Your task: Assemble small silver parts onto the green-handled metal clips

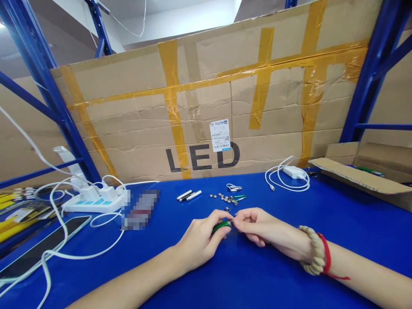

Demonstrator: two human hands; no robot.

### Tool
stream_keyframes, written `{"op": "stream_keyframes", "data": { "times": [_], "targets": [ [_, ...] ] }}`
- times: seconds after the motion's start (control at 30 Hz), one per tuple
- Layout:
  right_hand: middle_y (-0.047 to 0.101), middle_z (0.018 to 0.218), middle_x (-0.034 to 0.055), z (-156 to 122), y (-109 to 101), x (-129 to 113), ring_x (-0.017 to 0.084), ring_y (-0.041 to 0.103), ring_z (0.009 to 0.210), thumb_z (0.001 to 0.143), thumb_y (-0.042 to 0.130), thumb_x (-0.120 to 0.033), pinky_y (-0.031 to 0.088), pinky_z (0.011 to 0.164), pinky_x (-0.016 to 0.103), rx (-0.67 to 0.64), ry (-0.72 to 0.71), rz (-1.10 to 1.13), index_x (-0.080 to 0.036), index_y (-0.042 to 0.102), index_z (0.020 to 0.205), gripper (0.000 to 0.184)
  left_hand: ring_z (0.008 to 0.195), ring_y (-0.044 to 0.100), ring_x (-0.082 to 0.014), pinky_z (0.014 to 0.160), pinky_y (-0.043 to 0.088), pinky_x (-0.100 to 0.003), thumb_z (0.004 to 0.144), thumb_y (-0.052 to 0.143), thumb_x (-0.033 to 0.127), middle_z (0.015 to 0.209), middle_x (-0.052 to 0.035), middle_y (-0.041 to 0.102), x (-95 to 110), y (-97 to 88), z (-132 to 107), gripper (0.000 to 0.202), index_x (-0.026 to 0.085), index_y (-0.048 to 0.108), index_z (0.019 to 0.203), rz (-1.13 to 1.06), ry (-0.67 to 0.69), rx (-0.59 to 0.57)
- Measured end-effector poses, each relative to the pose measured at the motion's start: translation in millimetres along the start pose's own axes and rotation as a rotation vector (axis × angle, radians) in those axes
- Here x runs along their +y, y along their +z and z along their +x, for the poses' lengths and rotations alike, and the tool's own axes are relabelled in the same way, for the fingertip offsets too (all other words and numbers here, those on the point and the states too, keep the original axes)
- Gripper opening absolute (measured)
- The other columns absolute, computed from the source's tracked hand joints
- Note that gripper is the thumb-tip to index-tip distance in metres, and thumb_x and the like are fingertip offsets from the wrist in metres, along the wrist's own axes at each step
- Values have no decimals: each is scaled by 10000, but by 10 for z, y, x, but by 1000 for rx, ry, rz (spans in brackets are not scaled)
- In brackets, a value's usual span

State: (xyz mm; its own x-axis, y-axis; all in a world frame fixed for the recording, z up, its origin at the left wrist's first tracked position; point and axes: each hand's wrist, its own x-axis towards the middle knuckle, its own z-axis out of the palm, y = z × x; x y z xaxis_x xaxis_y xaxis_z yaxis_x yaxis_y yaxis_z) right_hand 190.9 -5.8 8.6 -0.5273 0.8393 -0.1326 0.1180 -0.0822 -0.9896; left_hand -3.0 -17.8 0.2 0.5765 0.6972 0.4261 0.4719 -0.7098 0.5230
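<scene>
My left hand [204,238] is closed around a small green tube [220,226] that looks like a mini flashlight body. Its open-looking end points toward my right hand [257,225]. The thumb and forefinger of that hand are pinched together at the tube's dark and silvery tip; whatever they grip there is too small to make out. Just beyond the hands lie several small round button cells [228,199] and a green piece with a metal clip [239,198]. Silver and black tubes [189,195] rest to the left of these, and a white looped strap [233,187] lies behind.
A white charger with coiled cable [294,173] sits at the back right, near an open cardboard box [370,171]. On the left are a power strip [96,201], loose white cables and a phone [41,246]. Tall cardboard [138,128] closes off the back.
</scene>
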Motion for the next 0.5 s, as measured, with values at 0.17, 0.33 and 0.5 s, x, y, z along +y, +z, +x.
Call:
{"op": "stream_keyframes", "data": {
  "times": [0.17, 0.33, 0.5],
  "targets": [
    [390, 462, -59, 17, 2, -16, 15, 299, 409, 614, 678, -559, 241, 390, 137, 8, -8, -15, -93, 527, 755, 510, 672, 583, -101, 631, 430, -193, 900, 411, 274, 803, 12, 626, -14, 12, -3, 202, 202, 460, 1083, -17, 0, -3],
    [401, 475, -60, 21, -18, -27, 12, 316, 410, 613, 681, -547, 247, 390, 135, 19, -22, -55, -91, 525, 749, 500, 747, 590, -84, 681, 428, -173, 891, 443, 247, 915, 27, 631, -19, 8, 10, 178, 221, 483, 1062, -42, 5, 5],
    [402, 476, -59, 32, -31, -12, 14, 322, 412, 652, 673, -504, 253, 388, 133, 11, -34, -73, -96, 529, 745, 442, 718, 586, -79, 665, 433, -169, 888, 444, 233, 886, 22, 633, -29, -9, 21, 168, 199, 484, 1047, -108, 3, -13]
  ]
}}
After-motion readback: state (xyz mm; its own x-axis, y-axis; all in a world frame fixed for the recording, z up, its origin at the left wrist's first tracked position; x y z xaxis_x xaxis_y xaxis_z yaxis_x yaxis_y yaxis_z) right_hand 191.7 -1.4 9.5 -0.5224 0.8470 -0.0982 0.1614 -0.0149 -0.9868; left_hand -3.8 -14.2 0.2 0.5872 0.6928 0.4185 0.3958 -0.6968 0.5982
